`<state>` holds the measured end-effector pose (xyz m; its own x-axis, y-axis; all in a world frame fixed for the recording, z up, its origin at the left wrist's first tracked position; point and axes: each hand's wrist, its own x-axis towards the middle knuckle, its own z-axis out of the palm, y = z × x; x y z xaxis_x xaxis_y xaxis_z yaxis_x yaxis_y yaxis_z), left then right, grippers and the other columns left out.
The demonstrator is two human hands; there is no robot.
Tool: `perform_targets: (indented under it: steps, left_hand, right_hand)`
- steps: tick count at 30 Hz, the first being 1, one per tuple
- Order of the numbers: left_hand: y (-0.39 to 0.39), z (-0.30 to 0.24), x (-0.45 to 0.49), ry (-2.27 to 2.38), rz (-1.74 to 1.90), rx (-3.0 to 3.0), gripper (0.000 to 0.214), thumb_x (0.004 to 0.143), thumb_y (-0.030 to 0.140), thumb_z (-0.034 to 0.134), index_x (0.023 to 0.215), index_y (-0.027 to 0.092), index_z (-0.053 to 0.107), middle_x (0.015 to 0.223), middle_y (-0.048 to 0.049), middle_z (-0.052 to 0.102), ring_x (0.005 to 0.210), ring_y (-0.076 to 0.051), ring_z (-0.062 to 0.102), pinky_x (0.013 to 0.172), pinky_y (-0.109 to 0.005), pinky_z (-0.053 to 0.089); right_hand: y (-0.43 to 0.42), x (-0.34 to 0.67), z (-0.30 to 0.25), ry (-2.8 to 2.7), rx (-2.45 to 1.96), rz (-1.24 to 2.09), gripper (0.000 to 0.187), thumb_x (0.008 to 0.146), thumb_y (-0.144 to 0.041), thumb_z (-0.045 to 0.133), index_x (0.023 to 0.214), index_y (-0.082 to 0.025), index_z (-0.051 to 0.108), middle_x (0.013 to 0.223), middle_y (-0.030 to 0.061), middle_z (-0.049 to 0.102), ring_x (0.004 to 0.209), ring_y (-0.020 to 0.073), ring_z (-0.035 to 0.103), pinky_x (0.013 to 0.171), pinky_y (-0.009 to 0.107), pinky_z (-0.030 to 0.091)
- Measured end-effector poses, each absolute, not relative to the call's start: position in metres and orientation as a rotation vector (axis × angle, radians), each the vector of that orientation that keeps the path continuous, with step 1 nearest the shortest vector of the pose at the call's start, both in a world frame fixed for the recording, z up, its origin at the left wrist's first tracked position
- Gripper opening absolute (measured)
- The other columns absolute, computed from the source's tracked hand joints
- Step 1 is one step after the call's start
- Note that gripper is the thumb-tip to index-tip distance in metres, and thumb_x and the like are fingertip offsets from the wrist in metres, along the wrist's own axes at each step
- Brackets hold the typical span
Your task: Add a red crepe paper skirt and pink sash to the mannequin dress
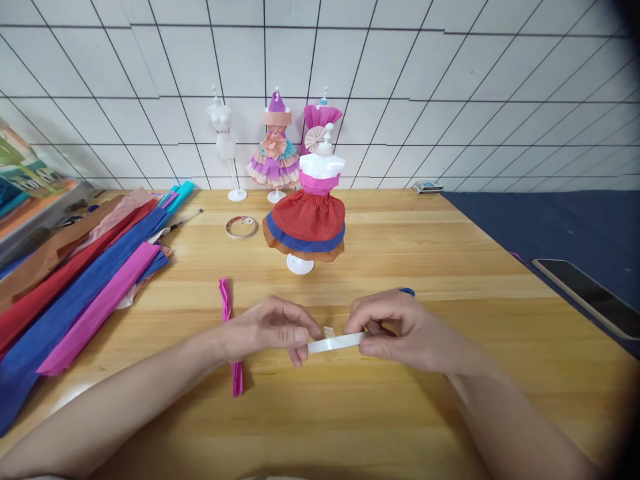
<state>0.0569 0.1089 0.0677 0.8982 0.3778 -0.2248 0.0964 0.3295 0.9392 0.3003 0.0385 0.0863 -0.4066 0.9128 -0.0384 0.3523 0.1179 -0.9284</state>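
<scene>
My left hand [273, 328] and my right hand [400, 330] both pinch a short strip of clear tape [336, 343], stretched flat between them just above the wooden table [450, 267]. A gathered strip of magenta crepe paper [226, 300] lies on the table under my left wrist. A blue object [407, 291] peeks out behind my right hand; I cannot make out what it is. Right behind my hands stands a small white mannequin [310, 213] in a pink top and a red, blue and brown paper skirt.
Long folded crepe sheets [75, 287] in blue, magenta, red and brown lie at the left. A tape roll [241, 227] sits mid-table. A bare mannequin [225, 147] and two dressed ones [275, 153] stand by the tiled wall. A phone [585, 293] rests on blue cloth at right.
</scene>
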Motion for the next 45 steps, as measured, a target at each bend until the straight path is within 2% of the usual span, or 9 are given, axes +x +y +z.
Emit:
perform_targets:
  steps: [4,8,12,15,18,22,26,39,45]
  left_hand:
    - [0.110,0.075,0.057,0.439,0.292,1.294,0.060,0.075,0.067,0.061,0.086,0.009,0.067,0.083,-0.0104,0.063,0.074,-0.018,0.061,0.073,-0.033,0.052]
    - [0.101,0.088,0.067,0.701,0.313,1.545,0.058,0.073,0.070,0.060,0.070,0.012,0.058,0.080,-0.0063,0.058,0.070,-0.015,0.054,0.068,-0.030,0.047]
    - [0.096,0.085,0.078,0.899,0.332,1.780,0.050,0.072,0.062,0.063,0.063,0.014,0.051,0.081,-0.0046,0.057,0.066,-0.013,0.047,0.062,-0.028,0.040]
    - [0.101,0.073,0.081,0.902,0.367,1.860,0.040,0.074,0.046,0.065,0.056,0.014,0.048,0.088,-0.0062,0.059,0.066,-0.012,0.048,0.063,-0.028,0.038]
    - [0.109,0.066,0.078,0.775,0.318,1.747,0.029,0.077,0.032,0.062,0.057,0.012,0.054,0.099,-0.0082,0.061,0.076,-0.014,0.055,0.070,-0.028,0.041]
    - [0.116,0.066,0.071,0.698,0.280,1.523,0.019,0.077,0.029,0.066,0.070,0.011,0.064,0.110,-0.0098,0.061,0.092,-0.018,0.060,0.083,-0.030,0.043]
    - [0.118,0.065,0.067,0.607,0.249,1.530,0.017,0.077,0.028,0.068,0.074,0.012,0.067,0.109,-0.0108,0.063,0.106,-0.022,0.058,0.089,-0.031,0.043]
    - [0.123,0.077,0.057,0.451,0.063,1.787,0.016,0.088,0.025,0.053,0.085,0.012,0.061,0.111,-0.0102,0.060,0.092,-0.017,0.056,0.081,-0.028,0.044]
    - [0.129,0.082,0.055,0.357,0.103,1.948,0.018,0.093,0.024,0.046,0.084,0.014,0.058,0.105,-0.0088,0.060,0.089,-0.015,0.054,0.080,-0.027,0.043]
  right_hand:
    - [0.037,0.300,0.091,-1.886,-1.292,1.171,0.017,0.077,-0.031,0.063,0.076,-0.015,0.069,0.058,-0.0019,0.052,0.047,0.0076,0.036,0.044,0.022,0.028]
    - [0.032,0.293,0.089,-2.065,-1.344,0.855,0.014,0.083,-0.024,0.058,0.080,-0.016,0.068,0.059,-0.0024,0.054,0.045,0.0074,0.038,0.044,0.022,0.029]
    - [0.026,0.281,0.081,-2.300,-1.297,0.362,0.020,0.090,-0.016,0.048,0.081,-0.018,0.065,0.066,0.0015,0.059,0.056,0.0127,0.052,0.054,0.025,0.036]
    - [0.024,0.277,0.077,-2.379,-1.283,0.214,0.024,0.092,-0.015,0.043,0.084,-0.018,0.065,0.073,0.0044,0.063,0.064,0.0156,0.058,0.058,0.026,0.039]
    - [0.026,0.279,0.077,-2.354,-1.306,0.236,0.019,0.091,-0.014,0.046,0.090,-0.018,0.065,0.073,0.0031,0.065,0.063,0.0151,0.058,0.058,0.026,0.039]
    - [0.031,0.284,0.080,-2.305,-1.323,0.313,0.015,0.088,-0.014,0.051,0.089,-0.017,0.066,0.070,0.0018,0.063,0.056,0.0124,0.055,0.055,0.024,0.038]
    - [0.034,0.285,0.081,-2.272,-1.337,0.405,0.014,0.086,-0.013,0.054,0.088,-0.016,0.068,0.068,0.0009,0.063,0.051,0.0102,0.050,0.053,0.023,0.037]
    - [0.032,0.289,0.083,-2.250,-1.243,0.632,0.013,0.084,-0.024,0.061,0.092,-0.017,0.069,0.067,-0.0001,0.060,0.053,0.0103,0.046,0.054,0.023,0.035]
    - [0.035,0.287,0.079,-2.146,-1.257,0.706,0.018,0.087,-0.023,0.054,0.087,-0.015,0.070,0.068,0.0016,0.061,0.053,0.0095,0.045,0.052,0.023,0.034]
